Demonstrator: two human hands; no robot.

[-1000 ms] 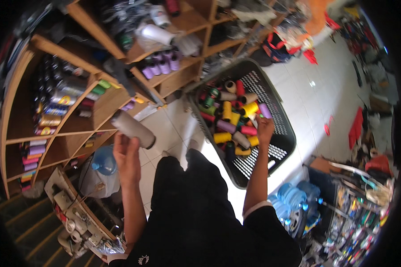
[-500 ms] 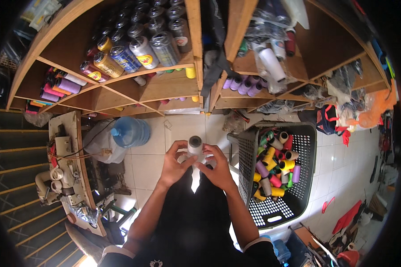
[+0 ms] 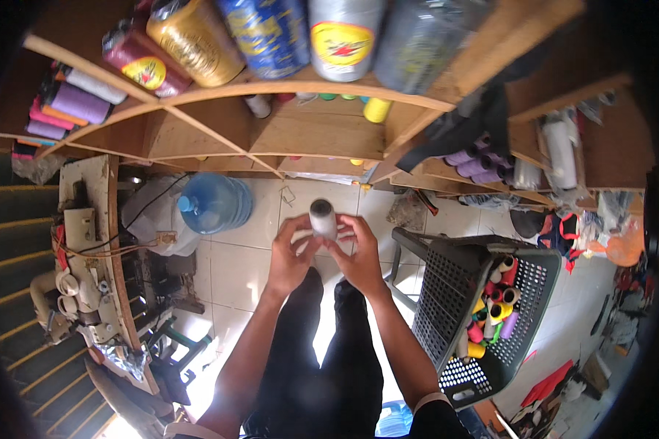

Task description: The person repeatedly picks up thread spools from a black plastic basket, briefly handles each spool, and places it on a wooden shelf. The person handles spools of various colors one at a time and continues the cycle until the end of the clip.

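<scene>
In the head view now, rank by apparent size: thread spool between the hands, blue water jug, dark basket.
1. Dark basket
2. Blue water jug
3. Thread spool, partly covered by fingers

The wooden shelf (image 3: 311, 130) is carrying big thread cones (image 3: 198, 45) on its upper board, and purple spools (image 3: 483, 177) are sitting in one compartment at the right. A blue water bottle (image 3: 216, 206) is resting on the tiled floor (image 3: 252, 256). The dark plastic basket (image 3: 447, 293) is holding coloured spools (image 3: 501, 311).
</scene>
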